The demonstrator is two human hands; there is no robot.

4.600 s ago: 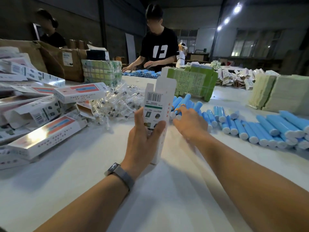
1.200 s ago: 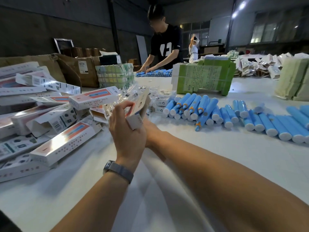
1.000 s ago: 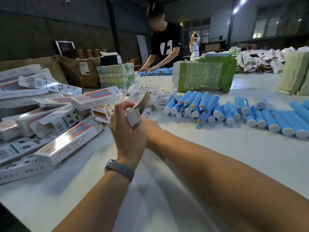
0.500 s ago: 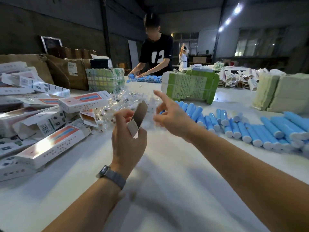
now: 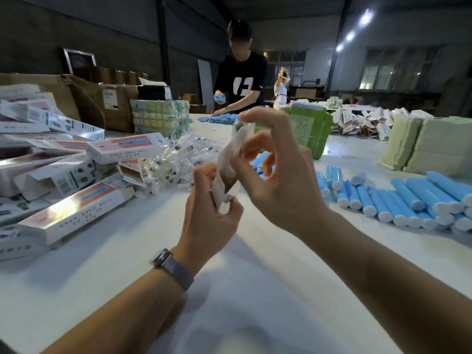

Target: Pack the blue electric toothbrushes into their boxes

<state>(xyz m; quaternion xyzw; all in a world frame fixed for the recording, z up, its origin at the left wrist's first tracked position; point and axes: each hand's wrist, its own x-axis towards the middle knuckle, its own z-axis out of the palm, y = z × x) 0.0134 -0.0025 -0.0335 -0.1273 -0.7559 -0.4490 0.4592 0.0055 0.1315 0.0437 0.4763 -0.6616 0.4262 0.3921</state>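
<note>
While the left hand (image 5: 209,213) grips the lower end of a toothbrush box (image 5: 224,192) held just above the white table (image 5: 255,290), the right hand (image 5: 278,180) pinches a small clear plastic packet (image 5: 240,134) between thumb and forefinger at the box's upper, open end; its other fingers stand spread and curved. The packet is blurred, so I cannot tell what it contains. A metal-banded watch (image 5: 171,267) sits on the left wrist. Rows of blue electric toothbrushes (image 5: 398,198) lie on the table at 3 o'clock of the hands, well apart from the box. At 9 o'clock a heap of packed boxes (image 5: 63,175) is piled, and at 11 o'clock lies a mound of clear packets (image 5: 176,159). Green cartons (image 5: 309,131) stand at 1 o'clock. At 12 o'clock, across the table, a person in a black shirt (image 5: 242,83) handles something blue.
</note>
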